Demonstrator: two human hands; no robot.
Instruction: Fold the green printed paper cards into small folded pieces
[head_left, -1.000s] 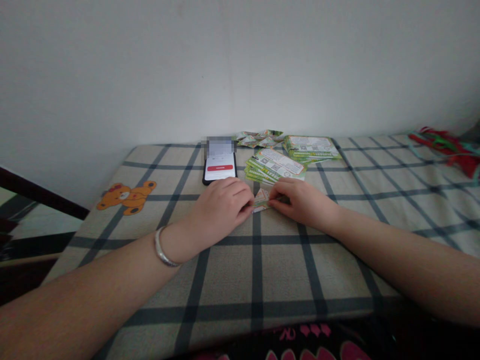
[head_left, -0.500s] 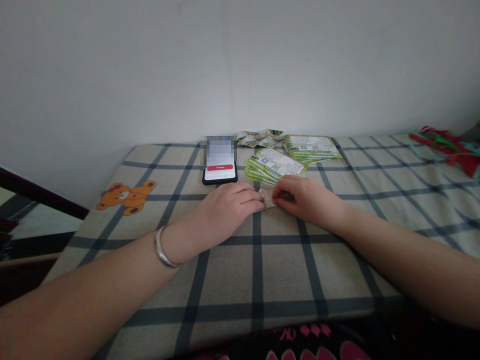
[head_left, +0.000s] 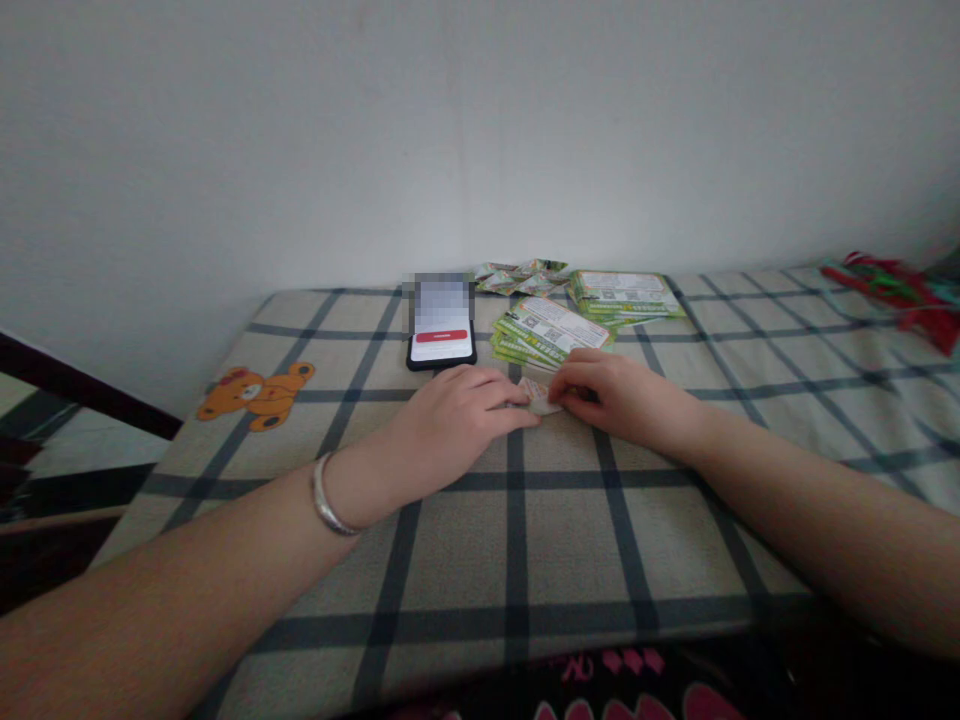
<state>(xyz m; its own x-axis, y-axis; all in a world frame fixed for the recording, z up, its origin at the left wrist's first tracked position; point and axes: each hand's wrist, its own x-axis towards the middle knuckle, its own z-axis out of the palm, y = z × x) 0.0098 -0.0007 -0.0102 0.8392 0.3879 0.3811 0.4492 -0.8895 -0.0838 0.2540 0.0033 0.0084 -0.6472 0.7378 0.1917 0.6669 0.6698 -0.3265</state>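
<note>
A small printed card [head_left: 538, 396] lies on the checked cloth [head_left: 465, 540] between my two hands. My left hand [head_left: 450, 415], with a silver bangle [head_left: 324, 497] on its wrist, presses flat on the card's left end. My right hand [head_left: 619, 395] pinches the card's right end with thumb and fingers; most of the card is hidden under them. Just behind the hands sits a fanned stack of green and white cards [head_left: 547, 332].
A black phone [head_left: 442, 330] with a lit screen lies behind my left hand. A second card stack [head_left: 624, 295] and torn wrappers [head_left: 517, 275] sit by the wall. Red and green cloth [head_left: 896, 295] lies far right. A bear print [head_left: 255, 393] marks the cloth's left.
My left hand's fingers have stretched out rightward over the card. My right hand has closed in on the card's right end, and less of the card shows now.
</note>
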